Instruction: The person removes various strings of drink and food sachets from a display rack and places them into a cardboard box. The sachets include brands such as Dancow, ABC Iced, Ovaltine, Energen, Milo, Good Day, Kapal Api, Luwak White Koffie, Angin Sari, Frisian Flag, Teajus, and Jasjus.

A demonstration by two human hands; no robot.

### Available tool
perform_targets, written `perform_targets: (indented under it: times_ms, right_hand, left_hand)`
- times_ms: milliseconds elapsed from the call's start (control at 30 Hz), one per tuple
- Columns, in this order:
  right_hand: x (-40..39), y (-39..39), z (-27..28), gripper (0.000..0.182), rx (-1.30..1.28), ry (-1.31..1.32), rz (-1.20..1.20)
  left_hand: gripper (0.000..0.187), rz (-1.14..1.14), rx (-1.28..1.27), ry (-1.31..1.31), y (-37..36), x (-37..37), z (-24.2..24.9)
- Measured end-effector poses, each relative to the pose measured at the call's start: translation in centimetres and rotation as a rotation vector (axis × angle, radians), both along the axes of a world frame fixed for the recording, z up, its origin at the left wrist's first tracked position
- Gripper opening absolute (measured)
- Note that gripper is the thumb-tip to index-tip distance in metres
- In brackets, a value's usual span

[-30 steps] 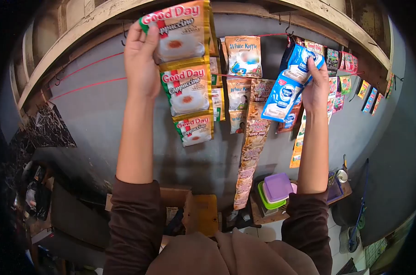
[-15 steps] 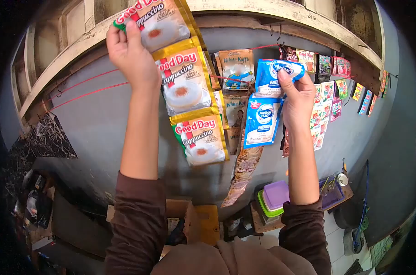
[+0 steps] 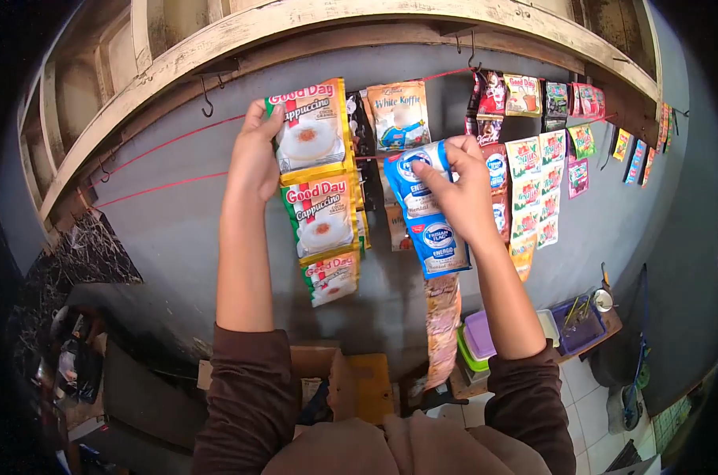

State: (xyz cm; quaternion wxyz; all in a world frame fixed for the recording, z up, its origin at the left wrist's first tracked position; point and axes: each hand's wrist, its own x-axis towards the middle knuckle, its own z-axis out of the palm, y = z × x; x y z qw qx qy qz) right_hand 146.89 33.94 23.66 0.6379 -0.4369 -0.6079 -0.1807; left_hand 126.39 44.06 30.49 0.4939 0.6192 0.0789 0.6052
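Cappuccino strip [image 3: 319, 210] lowered, long axis near vertical

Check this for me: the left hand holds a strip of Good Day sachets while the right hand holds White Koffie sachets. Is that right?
Not quite: the head view shows the right hand holding blue Frisian Flag sachets. The White Koffie sachets hang behind, between the two hands. The left hand does hold a strip of Good Day sachets.
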Motion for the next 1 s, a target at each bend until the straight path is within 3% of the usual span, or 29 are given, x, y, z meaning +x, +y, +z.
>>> perform_targets:
  times_ms: [67, 100, 200, 400, 467, 500, 533, 633, 667, 733, 800, 833, 867, 933, 967, 1000]
  right_hand:
    - [-0.3, -0.1, -0.1, 0.018, 0.038, -0.101, -0.072]
    - [-0.5, 0.0, -0.1, 0.019, 0.076, -0.210, -0.148]
    - [-1.0, 1.3, -0.4, 0.022, 0.071, -0.311, -0.078]
    - [-1.8, 1.9, -0.4, 0.019, 0.143, -0.211, -0.069]
    - [-1.9, 1.8, -0.5, 0.019, 0.345, -0.137, -0.148]
    - [-1.8, 1.9, -0.7, 0.018, 0.415, -0.100, -0.115]
    - [-2.0, 1.7, -0.8, 0.018, 0.430, -0.058, -0.107]
    - [-1.9, 1.3, -1.0, 0.021, 0.525, -0.063, -0.218]
    - [-1.8, 1.3, -1.1, 0.019, 0.569, -0.070, -0.265]
    - [-1.8, 1.1, -1.3, 0.013, 0.651, -0.048, -0.296]
    - [-1.6, 0.8, -0.7, 0.016, 0.763, -0.082, -0.349]
    - [-1.4, 0.8, -0.4, 0.016, 0.823, -0.093, -0.344]
    - [-1.2, 0.9, -0.1, 0.016, 0.883, -0.102, -0.338]
    - [-0.8, 0.7, 1.0, 0.014, 0.982, -0.109, -0.345]
    - [-0.5, 0.5, 1.8, 0.014, 1.032, -0.102, -0.340]
    - [-0.2, 0.4, 2.4, 0.014, 1.081, -0.095, -0.336]
  left_hand:
    - [0.007, -0.237, -0.079, -0.042, 1.2, -0.6, -0.1]
    - [0.008, -0.255, -0.061, -0.046, 2.0, -0.8, -0.2]
    - [0.009, -0.314, 0.057, -0.127, 3.6, -1.5, -0.3]
    - [0.019, -0.459, 0.214, -0.328, 3.1, -3.6, 0.6]
    - [0.025, -0.554, 0.191, -0.446, 3.4, -4.9, 0.3]
    - [0.040, -0.490, 0.208, -0.476, 3.7, -5.4, 0.1]
    - [0.040, -0.483, 0.207, -0.477, 3.6, -6.0, 0.0]
    - [0.044, -0.878, 0.275, -0.489, 2.6, -8.9, -0.4]
    - [0.044, -0.401, 0.378, -0.497, 0.5, -8.9, 0.0]
    - [0.043, -0.832, 0.491, -0.502, -0.7, -10.5, 1.2]
    - [0.042, -0.510, 0.496, -0.591, -2.5, -12.1, 2.6]
    - [0.043, -0.809, 0.415, -0.576, -2.1, -13.8, 3.4]
    - [0.044, -0.583, 0.495, -0.579, -2.6, -14.2, 3.9]
    - [0.043, -0.680, 0.393, -0.487, -1.9, -17.1, 5.3]
    - [0.039, -1.322, 0.185, -0.532, -4.8, -14.7, 5.1]
    - [0.036, -1.141, 0.140, -0.615, -4.6, -16.7, 6.1]
